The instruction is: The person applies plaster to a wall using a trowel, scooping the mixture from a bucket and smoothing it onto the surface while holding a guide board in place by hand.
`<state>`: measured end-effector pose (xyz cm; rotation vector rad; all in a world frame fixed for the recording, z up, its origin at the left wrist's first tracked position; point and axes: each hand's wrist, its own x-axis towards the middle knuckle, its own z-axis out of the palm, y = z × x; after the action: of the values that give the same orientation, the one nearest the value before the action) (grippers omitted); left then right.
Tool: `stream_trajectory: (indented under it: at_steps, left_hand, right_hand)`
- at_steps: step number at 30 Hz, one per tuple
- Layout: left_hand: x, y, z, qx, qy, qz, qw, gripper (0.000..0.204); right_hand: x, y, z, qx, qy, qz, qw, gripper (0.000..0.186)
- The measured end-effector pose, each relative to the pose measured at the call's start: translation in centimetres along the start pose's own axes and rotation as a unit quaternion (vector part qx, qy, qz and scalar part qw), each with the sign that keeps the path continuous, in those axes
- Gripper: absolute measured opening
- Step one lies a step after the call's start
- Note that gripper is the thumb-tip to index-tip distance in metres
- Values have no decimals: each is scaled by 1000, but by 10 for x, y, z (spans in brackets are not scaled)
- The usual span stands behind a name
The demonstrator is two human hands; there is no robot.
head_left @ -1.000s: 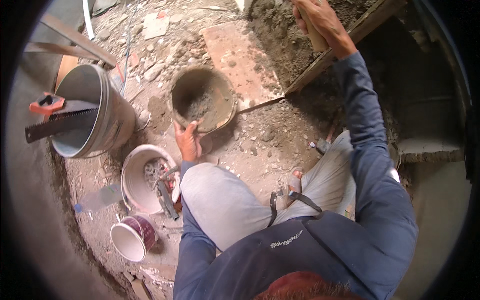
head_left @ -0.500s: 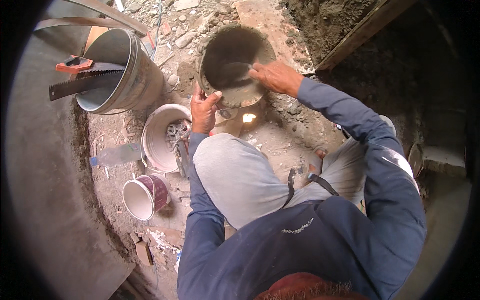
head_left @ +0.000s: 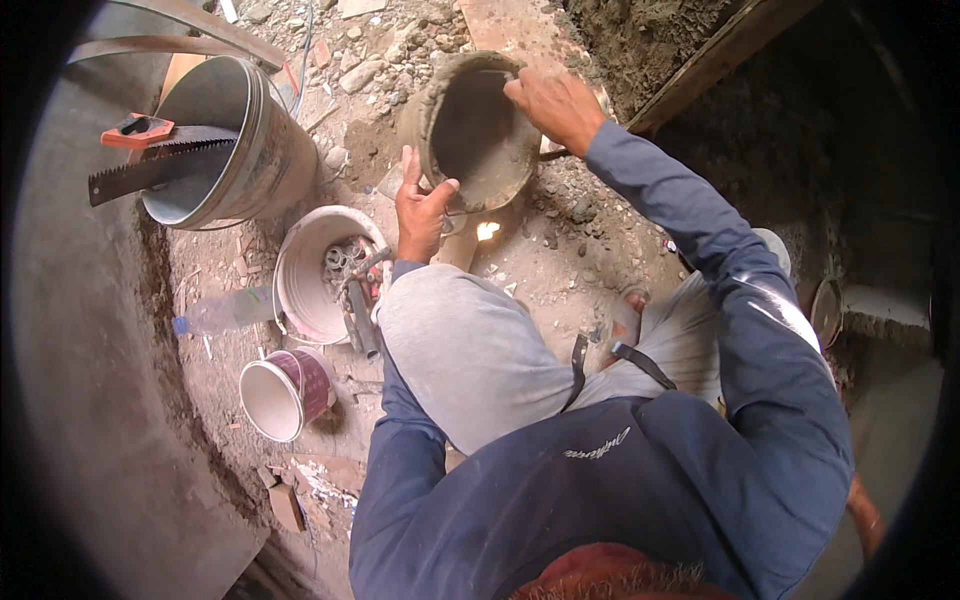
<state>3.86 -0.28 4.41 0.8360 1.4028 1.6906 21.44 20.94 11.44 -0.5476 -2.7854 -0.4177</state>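
Observation:
A round mortar pan (head_left: pixel 470 150), caked in grey cement, is tilted up on its edge with its open side facing me. My left hand (head_left: pixel 422 212) grips its lower left rim. My right hand (head_left: pixel 555 100) is closed over the upper right rim. A thin tool handle (head_left: pixel 552 154), probably a trowel, pokes out on the ground just right of the pan, below my right hand. I am crouched, with my grey-trousered knee (head_left: pixel 460 340) right under the pan.
A large metal bucket (head_left: pixel 250 150) with a hand saw (head_left: pixel 150 165) across it stands at the left. A white bucket of tools (head_left: pixel 300 270), a small maroon and white tub (head_left: pixel 285 392) and a plastic bottle (head_left: pixel 225 312) lie near my knee. A dirt trench with a plank (head_left: pixel 720 55) runs at the right.
My right hand came down from the trench wall to the pan. The pan, flat on the ground before, is now tipped up toward me by both hands.

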Motion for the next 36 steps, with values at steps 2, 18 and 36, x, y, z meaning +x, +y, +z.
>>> stream_trajectory:
  at_steps: [2, 18, 36]
  left_hand:
    - [3, 9, 9, 12, -13, 45, 999, 82]
    - [10, -9, 1, -206, 86, -46, 974, 66]
    - [11, -19, -33, -202, 155, -52, 966, 74]
  right_hand:
    - [1, -5, 12, -17, 14, 55, 998, 12]
    - [-31, -25, 1, 612, -261, 175, 726, 65]
    - [56, 68, -49, 805, -183, 274, 493, 36]
